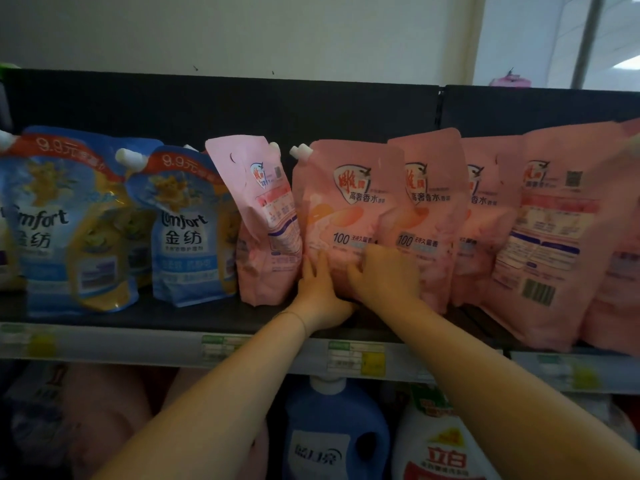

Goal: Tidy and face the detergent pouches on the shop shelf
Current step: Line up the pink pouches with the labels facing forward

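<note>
A row of pink detergent pouches stands on the black shelf (194, 315). The middle pink pouch (341, 206) faces front with its white spout at the top left. My left hand (320, 292) holds its lower left edge, fingers pointing up along the side. My right hand (384, 275) grips its lower right front. Left of it a pink pouch (263, 220) leans with its back label showing. To the right stand more front-facing pink pouches (427, 209), then a large pink pouch (550, 233) showing its back and barcode.
Two blue Comfort pouches (65, 220) (188, 230) stand at the left of the shelf. Price tags (356, 358) line the shelf's front rail. Below are a blue bottle (337, 434) and a white bottle (440, 452).
</note>
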{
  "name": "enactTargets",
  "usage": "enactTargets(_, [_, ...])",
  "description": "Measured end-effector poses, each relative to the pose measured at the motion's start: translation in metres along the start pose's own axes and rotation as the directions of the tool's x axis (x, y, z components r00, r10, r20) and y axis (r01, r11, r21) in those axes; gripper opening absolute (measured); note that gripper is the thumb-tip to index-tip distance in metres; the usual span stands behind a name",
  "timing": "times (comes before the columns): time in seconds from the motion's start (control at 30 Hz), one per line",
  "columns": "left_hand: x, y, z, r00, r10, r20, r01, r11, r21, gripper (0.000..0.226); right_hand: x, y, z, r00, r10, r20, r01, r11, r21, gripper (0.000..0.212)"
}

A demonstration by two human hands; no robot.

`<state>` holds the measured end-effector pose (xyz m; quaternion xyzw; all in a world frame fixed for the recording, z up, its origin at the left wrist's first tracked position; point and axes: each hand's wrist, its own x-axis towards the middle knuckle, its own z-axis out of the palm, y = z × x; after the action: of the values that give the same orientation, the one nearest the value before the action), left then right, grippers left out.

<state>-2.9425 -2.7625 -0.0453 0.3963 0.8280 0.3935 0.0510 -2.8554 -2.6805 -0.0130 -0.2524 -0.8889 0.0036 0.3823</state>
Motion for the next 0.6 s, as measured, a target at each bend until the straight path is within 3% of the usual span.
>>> enactTargets(0.1, [-0.001,0.003,-0.006,0.999,-0.008,0.042,0.007,0.999,0.043,0.111,-0.005,-0.007,0.01,0.989,-0.123,0.078,0.108,0.979,0.174,0.026])
enactTargets(0.23, [0.001,0.0,-0.004,0.999,0.004,0.047,-0.001,0.997,-0.076,0.108,0.006,0.005,0.032,0.971,-0.065,0.231,0.003,0.966,0.257,0.014])
enactTargets(0.33, [0.002,-0.002,-0.002,1.0,-0.009,-0.002,0.009,0.994,-0.109,0.086,0.011,0.014,0.046,0.953,-0.035,0.301,-0.084,0.924,0.373,0.027])
enactTargets(0.4, [0.001,-0.004,-0.001,0.997,-0.012,-0.078,0.005,0.996,-0.091,0.064,0.012,0.015,0.049,0.948,-0.034,0.318,-0.099,0.914,0.393,0.047])
enactTargets(0.47, [-0.004,-0.003,-0.004,0.978,0.011,-0.208,-0.03,0.996,-0.089,0.045,0.011,0.013,0.047,0.948,-0.032,0.316,-0.091,0.925,0.369,0.048])
enactTargets(0.53, [-0.014,0.001,-0.008,0.915,0.044,-0.402,-0.09,0.991,-0.098,0.032,0.01,0.01,0.041,0.949,-0.023,0.315,-0.09,0.936,0.341,0.04])
enactTargets(0.6, [-0.029,0.006,-0.012,0.801,0.071,-0.594,-0.15,0.985,-0.085,0.029,0.011,0.006,0.034,0.946,0.015,0.323,-0.091,0.971,0.22,0.029])
